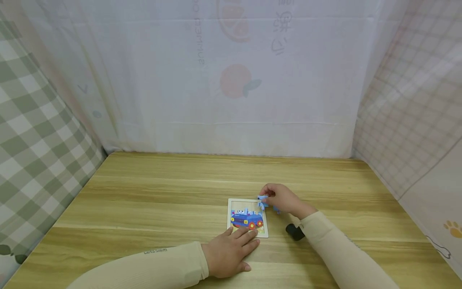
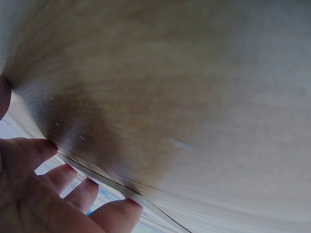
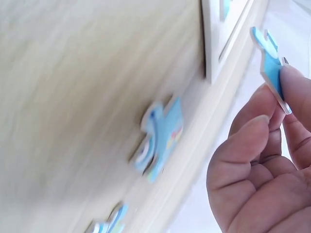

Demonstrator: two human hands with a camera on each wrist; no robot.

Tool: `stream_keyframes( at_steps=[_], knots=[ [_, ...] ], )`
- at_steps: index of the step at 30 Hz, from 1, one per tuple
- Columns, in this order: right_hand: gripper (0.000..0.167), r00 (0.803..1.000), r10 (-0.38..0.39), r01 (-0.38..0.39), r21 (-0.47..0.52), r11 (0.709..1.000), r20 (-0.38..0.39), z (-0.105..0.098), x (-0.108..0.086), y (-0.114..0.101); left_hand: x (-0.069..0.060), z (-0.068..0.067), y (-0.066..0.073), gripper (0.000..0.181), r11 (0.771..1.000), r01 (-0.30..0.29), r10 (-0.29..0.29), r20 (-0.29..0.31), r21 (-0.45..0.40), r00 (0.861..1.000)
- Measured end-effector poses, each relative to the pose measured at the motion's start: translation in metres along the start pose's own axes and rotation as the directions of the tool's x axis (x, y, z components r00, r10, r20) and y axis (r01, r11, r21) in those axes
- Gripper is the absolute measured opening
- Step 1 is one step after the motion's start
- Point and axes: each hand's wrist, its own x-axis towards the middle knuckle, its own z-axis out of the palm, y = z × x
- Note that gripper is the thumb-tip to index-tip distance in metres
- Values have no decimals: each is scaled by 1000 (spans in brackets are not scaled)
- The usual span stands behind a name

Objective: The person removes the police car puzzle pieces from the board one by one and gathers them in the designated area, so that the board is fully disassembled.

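Observation:
A puzzle tray (image 1: 266,228) with a white frame lies on the table, a blue car picture partly laid in it and bare wood at its top. My left hand (image 1: 231,253) rests with spread fingers on the tray's lower edge; in the left wrist view its fingertips touch the frame (image 2: 114,185). Above the tray's upper right corner, my right hand (image 1: 283,198) pinches a light blue puzzle piece (image 1: 261,204) between thumb and fingers. The right wrist view shows that piece (image 3: 271,70) tilted, clear of the table.
Loose blue pieces lie right of the tray, one (image 1: 276,209) partly under my right hand; the right wrist view shows two, one piece (image 3: 163,138) nearer the frame. A black object (image 1: 295,232) stands beside my right sleeve. A white cloth (image 1: 162,88) hangs behind the table.

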Motion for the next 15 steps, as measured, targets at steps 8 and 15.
stream_keyframes(
  at_steps=[8, 15],
  knots=[
    [7, 999, 17, -17, -6, 1000, -32, -17, -8, 9, 0, 0, 0, 62, 1000, 5, -5, 2, -6, 1000],
    [12, 999, 23, -22, 19, 1000, -40, -35, -17, 23, -1, 1, 1, 61, 1000, 3, -3, -6, 1, 1000]
  ],
)
